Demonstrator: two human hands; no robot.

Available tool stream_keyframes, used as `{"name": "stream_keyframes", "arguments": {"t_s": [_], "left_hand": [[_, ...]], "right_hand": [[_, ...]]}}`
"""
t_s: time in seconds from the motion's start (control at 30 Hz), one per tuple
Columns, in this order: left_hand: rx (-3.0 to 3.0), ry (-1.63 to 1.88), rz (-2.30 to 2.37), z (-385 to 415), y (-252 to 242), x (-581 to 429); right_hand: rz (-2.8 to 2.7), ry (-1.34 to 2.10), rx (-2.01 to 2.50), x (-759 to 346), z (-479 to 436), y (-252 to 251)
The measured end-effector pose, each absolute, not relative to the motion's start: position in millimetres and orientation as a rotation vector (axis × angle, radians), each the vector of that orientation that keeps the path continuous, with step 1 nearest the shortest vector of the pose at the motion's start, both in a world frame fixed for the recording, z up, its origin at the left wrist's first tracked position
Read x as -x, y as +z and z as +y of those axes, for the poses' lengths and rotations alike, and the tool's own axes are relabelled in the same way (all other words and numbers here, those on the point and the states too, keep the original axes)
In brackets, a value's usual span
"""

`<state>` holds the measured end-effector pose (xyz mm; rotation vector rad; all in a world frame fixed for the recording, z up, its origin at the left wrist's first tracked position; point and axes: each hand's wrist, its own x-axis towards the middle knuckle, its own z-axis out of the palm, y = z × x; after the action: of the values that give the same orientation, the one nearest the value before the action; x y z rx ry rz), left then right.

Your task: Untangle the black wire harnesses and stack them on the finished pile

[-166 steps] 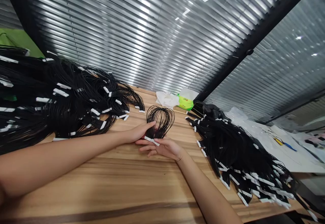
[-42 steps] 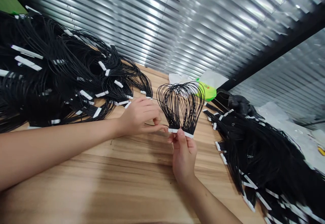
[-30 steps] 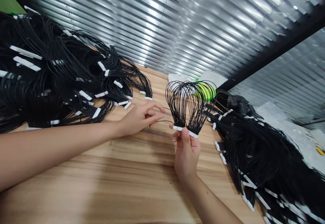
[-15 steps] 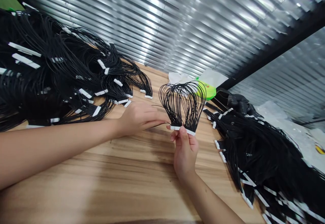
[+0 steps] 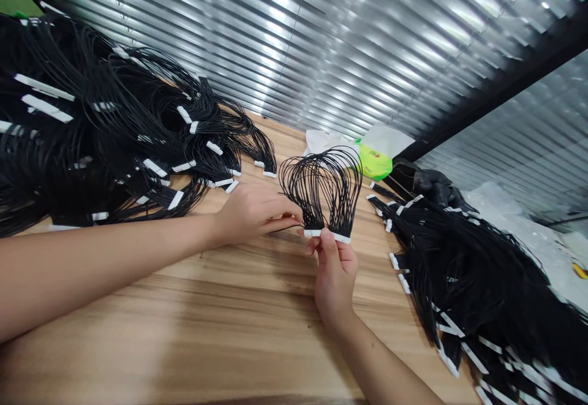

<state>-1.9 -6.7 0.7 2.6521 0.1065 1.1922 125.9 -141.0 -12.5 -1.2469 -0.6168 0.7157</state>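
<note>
In the head view, my right hand (image 5: 334, 276) pinches a wire harness by its white connectors (image 5: 340, 238), thumb in front and fingers behind. From these two strips the black wires (image 5: 342, 184) rise and bend over in a rounded loop. My left hand (image 5: 260, 212) comes in from the left, thumb and fingertips closed at the outermost black wire beside the connector's left end. The fingers partly cover that wire. Both hands are above the wood-grain table (image 5: 220, 313).
A large heap of black wire harnesses (image 5: 114, 117) lies on the left, a second pile (image 5: 487, 270) on the right. Behind the hands sit a green-yellow packet (image 5: 375, 163) and white plastic (image 5: 390, 140). A corrugated metal wall (image 5: 257, 37) stands behind the table.
My left fingers have drawn together from a straighter, stretched pose into a pinch beside the connector. The wire loop has shifted slightly left; my right hand keeps its hold.
</note>
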Motion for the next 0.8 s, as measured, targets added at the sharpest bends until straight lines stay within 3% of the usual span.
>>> {"name": "stream_keyframes", "arguments": {"t_s": [0.3, 0.57, 0.7, 0.8], "left_hand": [[-2.704, 1.247, 0.276, -3, 1, 2], [-2.720, 1.455, -0.114, -7, 5, 10], [-2.657, 1.307, -0.294, -8, 2, 10], [-2.552, 1.175, -0.021, -6, -2, 8]], "right_hand": [[-0.622, 0.638, 1.208, -135, -140, -13], [-0.595, 0.608, 1.155, -137, -137, -13], [-0.603, 0.627, 1.108, -135, -138, -12], [-0.598, 0.631, 1.109, -135, -137, -11]]}}
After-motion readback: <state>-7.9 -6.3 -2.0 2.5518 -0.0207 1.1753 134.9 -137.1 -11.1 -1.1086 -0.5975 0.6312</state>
